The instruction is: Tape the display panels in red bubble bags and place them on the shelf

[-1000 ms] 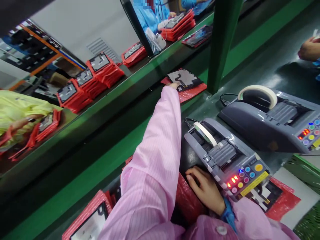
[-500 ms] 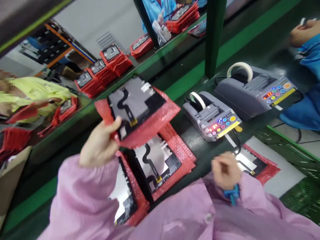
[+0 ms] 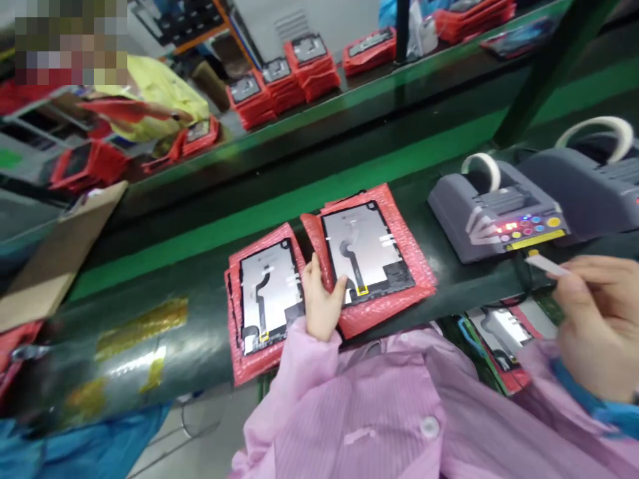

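Note:
My left hand (image 3: 323,303) is at the left edge of a flat display panel (image 3: 367,249), its thumb over the edge and its fingers on the other side. The panel has a grey metal back, black borders and a dark flex cable, and lies on a red bubble-wrap bag (image 3: 417,266) atop a stack. To the left is a similar panel (image 3: 269,293) on red bags. In my right hand (image 3: 602,326), thumb and finger pinch a short white tape strip (image 3: 548,267), just in front of the grey tape dispenser (image 3: 499,213).
A second tape dispenser (image 3: 592,179) stands at the right. Below the table edge lies another panel (image 3: 502,332) with red wrap. Across the line are stacks of red-bagged panels (image 3: 312,70) and a person in a yellow top (image 3: 154,93). Cardboard (image 3: 64,256) lies at the left.
My left hand has lowered the held panel onto the stack. My right hand has moved up to the dispenser and now pinches a tape strip. The view has swung left.

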`<state>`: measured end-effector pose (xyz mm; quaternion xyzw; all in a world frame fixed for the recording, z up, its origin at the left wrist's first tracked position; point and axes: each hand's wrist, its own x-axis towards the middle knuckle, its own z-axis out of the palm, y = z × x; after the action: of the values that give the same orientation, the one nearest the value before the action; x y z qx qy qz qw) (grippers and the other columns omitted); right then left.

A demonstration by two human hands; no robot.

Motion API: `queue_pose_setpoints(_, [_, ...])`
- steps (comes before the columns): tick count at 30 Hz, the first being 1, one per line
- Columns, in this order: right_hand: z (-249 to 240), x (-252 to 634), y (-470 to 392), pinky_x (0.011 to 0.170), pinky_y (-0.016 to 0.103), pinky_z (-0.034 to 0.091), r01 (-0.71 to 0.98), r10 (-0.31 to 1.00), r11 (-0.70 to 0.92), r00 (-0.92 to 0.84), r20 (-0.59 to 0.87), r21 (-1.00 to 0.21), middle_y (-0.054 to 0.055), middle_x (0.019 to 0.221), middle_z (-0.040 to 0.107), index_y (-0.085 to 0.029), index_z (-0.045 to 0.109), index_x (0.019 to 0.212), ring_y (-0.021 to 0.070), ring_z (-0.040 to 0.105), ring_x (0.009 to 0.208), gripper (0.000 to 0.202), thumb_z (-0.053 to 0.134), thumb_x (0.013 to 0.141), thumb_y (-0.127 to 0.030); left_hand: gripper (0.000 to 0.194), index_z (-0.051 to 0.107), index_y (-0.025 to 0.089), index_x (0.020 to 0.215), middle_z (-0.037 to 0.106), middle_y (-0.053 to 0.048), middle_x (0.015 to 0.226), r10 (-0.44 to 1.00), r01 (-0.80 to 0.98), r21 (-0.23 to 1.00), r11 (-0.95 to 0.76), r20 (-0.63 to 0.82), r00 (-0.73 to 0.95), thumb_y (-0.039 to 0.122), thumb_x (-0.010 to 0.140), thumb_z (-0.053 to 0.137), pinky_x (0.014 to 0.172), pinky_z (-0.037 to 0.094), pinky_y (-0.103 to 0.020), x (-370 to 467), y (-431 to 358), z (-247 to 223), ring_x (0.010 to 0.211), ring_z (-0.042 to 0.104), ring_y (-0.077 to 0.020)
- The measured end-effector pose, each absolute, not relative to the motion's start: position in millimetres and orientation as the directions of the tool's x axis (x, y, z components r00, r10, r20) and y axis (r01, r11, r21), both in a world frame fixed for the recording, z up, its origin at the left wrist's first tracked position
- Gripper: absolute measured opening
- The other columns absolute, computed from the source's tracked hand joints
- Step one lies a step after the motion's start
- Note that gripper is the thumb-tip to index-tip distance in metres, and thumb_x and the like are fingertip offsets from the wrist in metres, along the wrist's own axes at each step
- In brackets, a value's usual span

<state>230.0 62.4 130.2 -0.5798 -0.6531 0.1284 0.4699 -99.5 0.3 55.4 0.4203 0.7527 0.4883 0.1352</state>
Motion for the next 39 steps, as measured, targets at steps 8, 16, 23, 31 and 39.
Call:
queue_pose_setpoints(8, [195,25,190,0.062,0.023,0.041,0.176,0.192,0.72,-0.98,-0.05,-0.671,-0.005,0.064,0.056,-0.017,0.065,0.066,0.0062,0.049,0.057,0.02,0.072,0.08,-0.03,0.045,0.05,0.02,0.135,0.047,-0.015,0.13,0.788,0.739,0.65,0.178,0.355,-0.503,0.034,0.093,0.058,0.112,0.037,-0.049,-84,-8,50,0.127,0.045,-0.0281])
queue_pose_setpoints(16, [144,-86,224,0.063,0.018,0.033,0.12,-0.147,0.916,-0.788,-0.598,-0.384,-0.01,0.057,0.058,-0.008,0.072,0.071,0.0027,0.047,0.056,0.008,0.071,0.079,-0.007,0.041,0.052,0.018,0.134,0.048,-0.017,0.131,0.77,0.701,0.679,0.217,0.322,-0.551,0.035,0.097,0.054,0.107,0.04,-0.046,-76,-9,56,0.125,0.046,-0.0281])
queue_pose_setpoints(23, [117,-93,235,0.061,0.017,0.033,0.055,-0.153,0.922,-0.856,-0.493,-0.383,-0.011,0.057,0.057,-0.009,0.067,0.062,0.0016,0.044,0.056,0.014,0.076,0.073,-0.01,0.038,0.062,0.024,0.134,0.039,-0.017,0.139,0.853,0.801,0.545,0.25,0.268,-0.448,0.027,0.1,0.046,0.103,0.041,-0.049,-77,-9,62,0.124,0.043,-0.0302])
queue_pose_setpoints(31, [98,-79,223,0.087,0.039,0.049,0.068,0.025,0.907,-0.994,-0.108,-0.415,-0.002,0.056,0.052,-0.014,0.051,0.049,0.017,0.063,0.085,0.047,0.079,0.076,-0.04,0.038,0.067,0.024,0.13,0.045,-0.018,0.134,0.867,0.858,0.437,0.271,0.277,-0.414,0.023,0.098,0.046,0.098,0.045,-0.05,-76,-7,67,0.121,0.045,-0.0317])
queue_pose_setpoints(39, [137,-73,215,0.099,0.047,0.045,0.525,0.525,0.851,-0.851,0.023,0.015,0.008,0.091,0.063,-0.008,0.057,0.071,0.032,0.06,0.116,0.036,0.068,0.087,-0.039,0.035,0.068,0.019,0.126,0.052,-0.02,0.13,0.883,0.888,0.397,0.231,0.297,-0.362,0.022,0.098,0.047,0.096,0.047,-0.048,-78,-8,69,0.115,0.05,-0.0308])
